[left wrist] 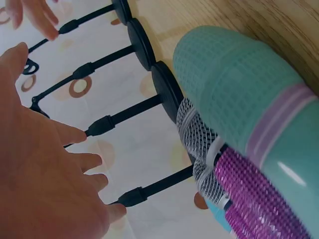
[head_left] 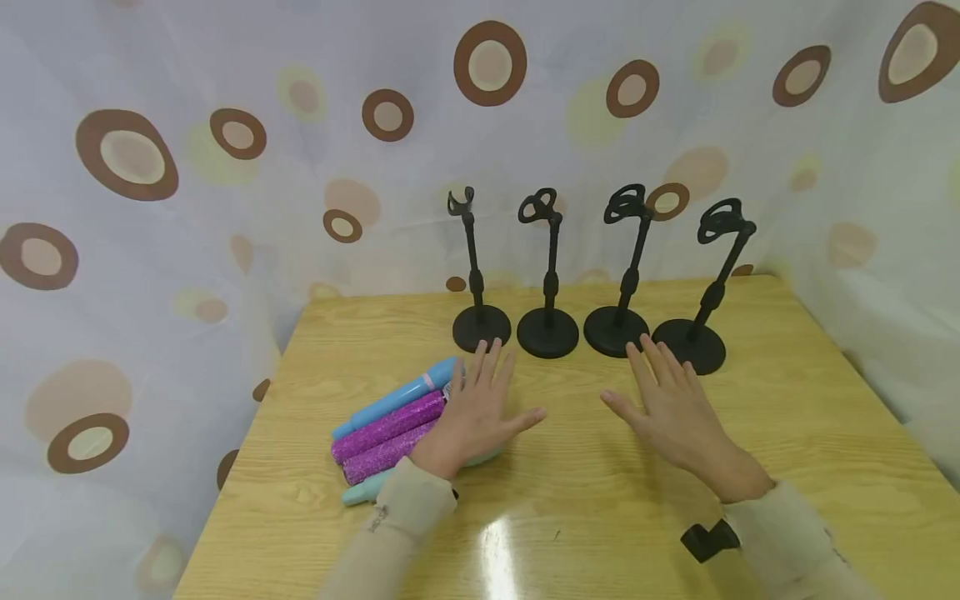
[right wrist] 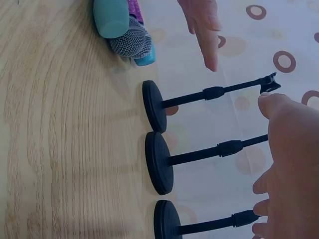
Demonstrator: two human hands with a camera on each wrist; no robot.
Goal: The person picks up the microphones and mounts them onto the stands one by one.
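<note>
My left hand [head_left: 474, 417], fingers spread and straight, overlaps the right ends of a bundle of microphones in the head view and holds nothing. In that bundle lie a blue microphone [head_left: 393, 403] with a pink band, two glittery purple microphones [head_left: 387, 427] and a teal microphone [head_left: 366, 489]. The left wrist view shows the purple ones' silver mesh heads [left wrist: 192, 129] beside the teal one's rounded end. To the right, my right hand [head_left: 678, 421] is held out flat with its thumb apart, also holding nothing. Its fingertips point toward the bases of the black stands [head_left: 550, 333].
Several black desktop microphone stands with round bases and clip tops [head_left: 628, 200] stand in a row along the back of the wooden table [head_left: 570, 533]. Behind and beside them hangs a pale curtain [head_left: 420, 50] with brown ring prints.
</note>
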